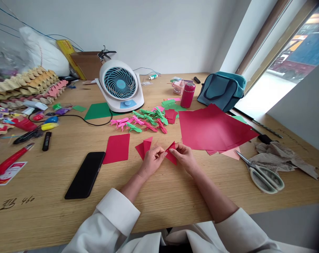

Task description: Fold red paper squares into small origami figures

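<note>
Between my two hands is a small folded piece of red paper [172,157], creased to a point at the top. My left hand [153,160] pinches its left edge with thumb and forefinger. On the other side, my right hand [184,157] grips the paper between thumb and fingers. Just behind my left hand lie folded red paper pieces [140,149], partly hidden by it. A stack of red paper rectangles [116,149] rests further left. Beyond the hands is a pile of folded green, pink and red paper figures [145,119].
Large red sheets [209,128] cover the table at right, near scissors [263,175] and a crumpled cloth [277,156]. A black phone [85,175] lies at left. Behind stand a fan [120,86], a red flask [188,95] and a blue bag [221,92].
</note>
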`<control>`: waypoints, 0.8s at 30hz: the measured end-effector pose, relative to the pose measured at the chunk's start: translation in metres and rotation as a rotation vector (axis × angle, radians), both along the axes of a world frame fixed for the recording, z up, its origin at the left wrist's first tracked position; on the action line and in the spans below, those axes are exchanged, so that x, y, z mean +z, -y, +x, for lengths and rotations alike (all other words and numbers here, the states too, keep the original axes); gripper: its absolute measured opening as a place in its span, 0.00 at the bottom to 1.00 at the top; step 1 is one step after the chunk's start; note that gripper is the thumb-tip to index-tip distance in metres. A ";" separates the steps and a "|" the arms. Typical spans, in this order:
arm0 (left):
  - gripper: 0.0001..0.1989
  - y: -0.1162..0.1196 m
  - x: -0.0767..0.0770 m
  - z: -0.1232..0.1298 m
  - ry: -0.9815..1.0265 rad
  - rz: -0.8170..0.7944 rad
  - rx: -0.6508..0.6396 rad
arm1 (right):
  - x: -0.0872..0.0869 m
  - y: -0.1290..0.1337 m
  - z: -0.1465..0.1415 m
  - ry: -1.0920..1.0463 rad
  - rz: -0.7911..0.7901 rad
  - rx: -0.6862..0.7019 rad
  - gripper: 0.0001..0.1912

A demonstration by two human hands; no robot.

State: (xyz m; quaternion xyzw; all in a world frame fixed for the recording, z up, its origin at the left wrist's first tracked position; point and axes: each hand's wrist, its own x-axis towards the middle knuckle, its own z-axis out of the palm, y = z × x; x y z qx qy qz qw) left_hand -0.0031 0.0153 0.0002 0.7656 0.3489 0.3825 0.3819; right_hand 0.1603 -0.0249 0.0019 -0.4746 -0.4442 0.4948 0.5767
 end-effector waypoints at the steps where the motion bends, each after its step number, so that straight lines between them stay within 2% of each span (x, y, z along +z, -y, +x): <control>1: 0.13 0.000 0.001 0.000 0.000 -0.010 -0.010 | 0.000 0.000 0.001 -0.016 -0.004 -0.009 0.19; 7: 0.12 0.001 0.004 0.001 -0.005 -0.053 -0.052 | 0.001 -0.001 0.003 -0.038 -0.007 -0.037 0.20; 20: 0.08 0.002 0.000 0.002 -0.012 -0.038 -0.026 | -0.002 -0.002 0.002 0.022 0.010 -0.036 0.21; 24: 0.10 0.004 0.003 0.002 -0.019 -0.040 -0.022 | -0.002 -0.003 0.001 0.019 -0.003 -0.045 0.21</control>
